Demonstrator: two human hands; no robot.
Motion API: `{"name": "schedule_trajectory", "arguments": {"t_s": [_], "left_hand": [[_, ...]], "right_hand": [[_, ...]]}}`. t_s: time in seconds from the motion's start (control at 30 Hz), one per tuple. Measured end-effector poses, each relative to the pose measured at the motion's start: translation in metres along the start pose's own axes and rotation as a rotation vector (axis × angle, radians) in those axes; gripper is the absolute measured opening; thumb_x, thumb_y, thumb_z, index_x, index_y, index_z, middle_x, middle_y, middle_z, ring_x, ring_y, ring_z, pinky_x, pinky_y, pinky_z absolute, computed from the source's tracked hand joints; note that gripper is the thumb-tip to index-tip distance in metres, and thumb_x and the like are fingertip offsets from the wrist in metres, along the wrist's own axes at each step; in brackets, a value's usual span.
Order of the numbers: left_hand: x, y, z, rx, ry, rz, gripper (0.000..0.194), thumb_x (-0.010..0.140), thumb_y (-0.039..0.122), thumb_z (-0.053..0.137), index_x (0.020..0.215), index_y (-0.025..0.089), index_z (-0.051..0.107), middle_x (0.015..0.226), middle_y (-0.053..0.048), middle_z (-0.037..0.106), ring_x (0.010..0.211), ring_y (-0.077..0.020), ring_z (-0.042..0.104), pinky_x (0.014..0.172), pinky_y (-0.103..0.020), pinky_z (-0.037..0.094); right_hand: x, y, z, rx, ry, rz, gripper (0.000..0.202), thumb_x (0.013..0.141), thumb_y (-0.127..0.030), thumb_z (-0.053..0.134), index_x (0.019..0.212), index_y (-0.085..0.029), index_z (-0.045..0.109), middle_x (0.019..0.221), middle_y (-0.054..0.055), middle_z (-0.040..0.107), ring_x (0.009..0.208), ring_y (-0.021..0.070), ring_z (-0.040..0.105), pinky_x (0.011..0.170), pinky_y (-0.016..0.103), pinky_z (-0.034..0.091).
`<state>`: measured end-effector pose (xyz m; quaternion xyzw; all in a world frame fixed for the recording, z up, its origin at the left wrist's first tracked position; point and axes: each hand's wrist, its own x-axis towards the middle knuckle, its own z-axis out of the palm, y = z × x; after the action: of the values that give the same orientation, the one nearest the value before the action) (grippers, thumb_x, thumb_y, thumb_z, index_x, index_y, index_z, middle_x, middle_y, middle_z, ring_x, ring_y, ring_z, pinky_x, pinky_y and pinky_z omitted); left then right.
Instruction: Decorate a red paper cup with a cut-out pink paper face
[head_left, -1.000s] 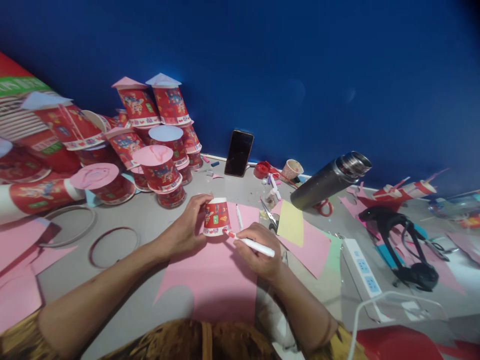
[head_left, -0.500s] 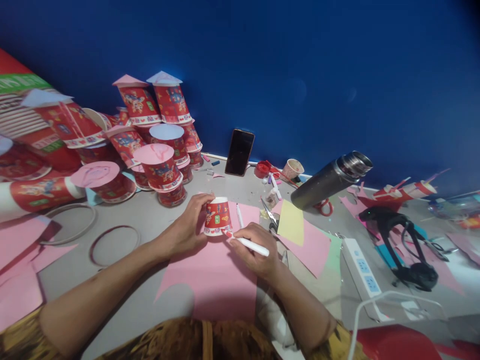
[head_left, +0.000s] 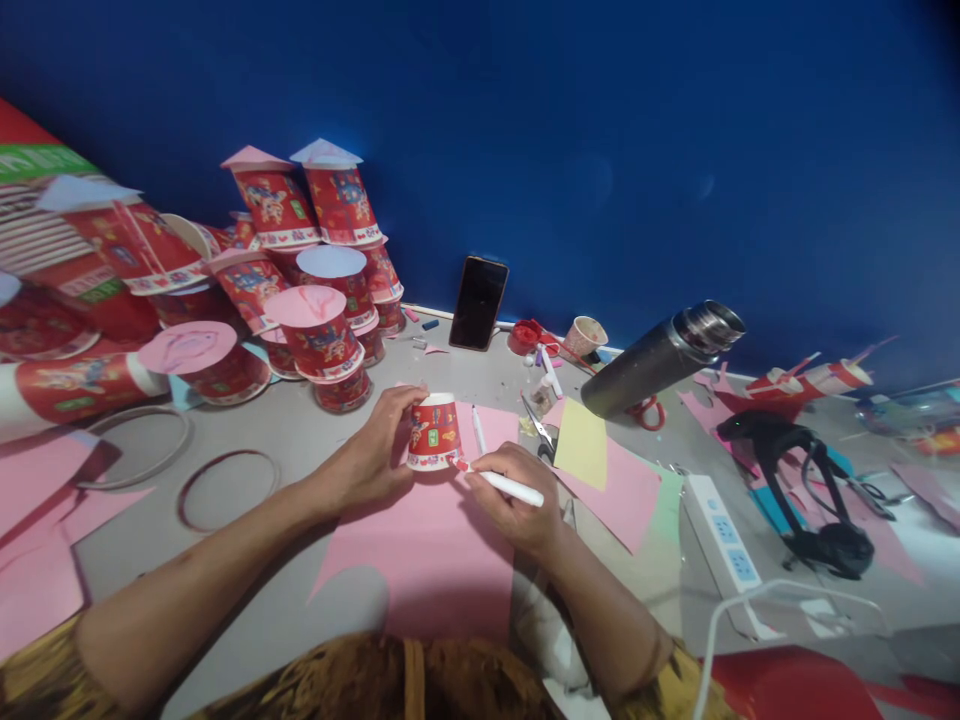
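Observation:
A red printed paper cup point(head_left: 434, 430) stands upside down on a sheet of pink paper point(head_left: 442, 570), its white rim with small hearts at the bottom. Around the cup's left side curl the fingers of my left hand point(head_left: 386, 445), gripping it. My right hand point(head_left: 521, 497) pinches a white marker pen point(head_left: 511, 488), whose red tip is at the cup's lower right rim. Another white marker point(head_left: 478, 430) lies on the pink paper just behind. Scissors point(head_left: 543, 436) rest to the right, beside a yellow paper piece point(head_left: 583, 446).
Stacked red cups point(head_left: 322, 335) with paper discs and cone tops fill the left. A phone point(head_left: 478, 303) leans on the blue wall. On the right are a dark thermos point(head_left: 652, 362), a power strip point(head_left: 725, 550) and a black head strap point(head_left: 806, 500). Tape rings point(head_left: 229, 490) lie left.
My right hand and the marker have shifted slightly to the right, the tip sliding along the cup's rim. My left hand keeps hold of the cup.

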<state>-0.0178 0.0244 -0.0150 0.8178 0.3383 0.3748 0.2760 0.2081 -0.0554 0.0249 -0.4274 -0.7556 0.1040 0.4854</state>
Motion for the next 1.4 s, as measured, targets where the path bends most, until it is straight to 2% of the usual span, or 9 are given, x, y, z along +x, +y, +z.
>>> {"name": "schedule_trajectory", "arguments": {"t_s": [0.2,0.5,0.63,0.87,1.1,1.27,1.4], "left_hand": [[0.0005,0.0035,-0.0014,0.008,-0.024,-0.032,0.076,0.084,0.026,0.076,0.148,0.025,0.035,0.148,-0.016,0.047,0.143,-0.0364,0.050,0.115,-0.057,0.049],[0.0000,0.0019,-0.0024,0.028,-0.033,-0.035,0.076,0.083,0.027,0.076,0.147,0.025,0.036,0.147,-0.017,0.048,0.143,-0.0368,0.050,0.117,-0.059,0.046],[0.0006,0.0030,-0.0030,0.033,-0.048,-0.027,0.076,0.082,0.021,0.073,0.148,0.025,0.035,0.148,-0.017,0.046,0.143,-0.0369,0.049,0.117,-0.058,0.046],[-0.0010,-0.0011,-0.0008,0.026,-0.030,-0.032,0.076,0.082,0.024,0.074,0.148,0.026,0.035,0.147,-0.015,0.048,0.144,-0.0352,0.049,0.119,-0.055,0.046],[0.0011,-0.0002,-0.0015,0.031,-0.017,-0.009,0.075,0.080,0.025,0.076,0.145,0.025,0.039,0.145,-0.015,0.052,0.141,-0.0371,0.052,0.117,-0.060,0.046],[0.0016,0.0001,-0.0025,0.042,-0.048,-0.032,0.078,0.079,0.023,0.078,0.146,0.026,0.038,0.146,-0.016,0.050,0.141,-0.0381,0.052,0.117,-0.061,0.045],[0.0004,-0.0028,0.0000,0.045,-0.005,0.007,0.080,0.079,0.022,0.076,0.147,0.026,0.036,0.146,-0.016,0.050,0.141,-0.0374,0.051,0.116,-0.060,0.047]], "right_hand": [[-0.0018,0.0018,0.0027,0.024,-0.037,0.025,0.014,0.101,-0.027,0.064,0.091,-0.021,0.070,0.071,0.002,0.072,0.061,0.0154,0.064,0.061,0.028,0.051],[-0.0009,0.0014,0.0015,0.027,-0.042,-0.018,0.015,0.103,-0.028,0.062,0.092,-0.021,0.070,0.072,0.003,0.073,0.063,0.0161,0.064,0.063,0.030,0.051],[-0.0014,0.0020,0.0027,0.016,-0.063,-0.024,0.014,0.103,-0.027,0.062,0.093,-0.021,0.069,0.073,0.003,0.073,0.065,0.0163,0.063,0.064,0.030,0.051],[0.0004,-0.0009,0.0000,-0.008,-0.031,0.005,0.017,0.103,-0.027,0.060,0.088,-0.022,0.069,0.069,0.002,0.071,0.061,0.0154,0.062,0.060,0.029,0.049],[0.0005,0.0012,0.0003,0.003,-0.044,0.018,0.015,0.102,-0.026,0.062,0.089,-0.022,0.069,0.071,0.002,0.071,0.062,0.0157,0.062,0.061,0.029,0.049],[0.0001,0.0011,0.0011,0.030,-0.056,0.011,0.014,0.101,-0.026,0.063,0.089,-0.022,0.069,0.071,0.002,0.072,0.062,0.0156,0.063,0.061,0.028,0.050],[0.0009,0.0003,0.0003,0.014,-0.021,0.018,0.014,0.101,-0.025,0.063,0.088,-0.022,0.069,0.071,0.002,0.071,0.061,0.0153,0.062,0.061,0.029,0.049]]}}
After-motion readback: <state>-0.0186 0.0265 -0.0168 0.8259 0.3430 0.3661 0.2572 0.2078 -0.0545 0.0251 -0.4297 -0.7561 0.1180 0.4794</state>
